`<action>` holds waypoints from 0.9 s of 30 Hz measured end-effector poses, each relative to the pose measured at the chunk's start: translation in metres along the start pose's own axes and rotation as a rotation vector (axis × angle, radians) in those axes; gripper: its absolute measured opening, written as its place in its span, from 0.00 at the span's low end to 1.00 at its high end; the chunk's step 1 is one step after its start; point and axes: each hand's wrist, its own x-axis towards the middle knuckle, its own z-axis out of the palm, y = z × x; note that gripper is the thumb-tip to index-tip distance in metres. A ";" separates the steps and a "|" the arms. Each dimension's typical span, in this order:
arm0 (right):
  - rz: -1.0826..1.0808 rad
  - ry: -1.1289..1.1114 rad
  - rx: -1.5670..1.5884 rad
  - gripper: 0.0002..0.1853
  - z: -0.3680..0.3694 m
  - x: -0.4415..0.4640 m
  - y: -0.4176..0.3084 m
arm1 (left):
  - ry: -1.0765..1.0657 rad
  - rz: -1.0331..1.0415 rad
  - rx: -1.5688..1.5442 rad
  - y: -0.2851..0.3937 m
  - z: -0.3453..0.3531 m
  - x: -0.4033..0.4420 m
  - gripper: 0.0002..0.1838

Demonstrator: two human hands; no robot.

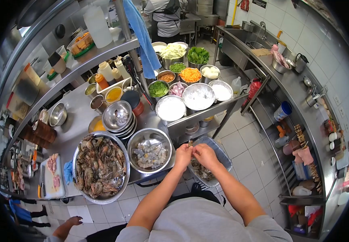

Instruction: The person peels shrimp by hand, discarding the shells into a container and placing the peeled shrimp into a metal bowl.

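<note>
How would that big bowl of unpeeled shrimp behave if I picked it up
The big bowl is probably heavy, being heaped with whole shrimp. Its smooth metal may be slippery, since the shrimp look wet. It might tip if nudged outward, as its near edge appears to overhang the counter.

Left hand [183, 155], right hand [205, 156] — shrimp [191, 143] pinched, bin [223, 156] below
</note>
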 end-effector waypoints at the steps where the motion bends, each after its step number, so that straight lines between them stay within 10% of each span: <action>1: 0.002 0.002 0.000 0.08 -0.001 -0.001 0.001 | -0.002 -0.001 0.002 0.002 -0.002 -0.001 0.07; 17: 0.370 -0.360 0.072 0.15 -0.048 -0.016 0.064 | -0.145 -0.073 -0.001 0.013 -0.033 -0.006 0.19; 22: -0.151 -0.017 0.002 0.14 -0.059 0.013 0.002 | -0.254 0.114 0.342 0.016 -0.035 -0.009 0.25; 27: -0.212 -0.304 -0.020 0.10 -0.038 0.021 0.000 | -0.326 0.201 0.555 0.051 -0.042 -0.026 0.28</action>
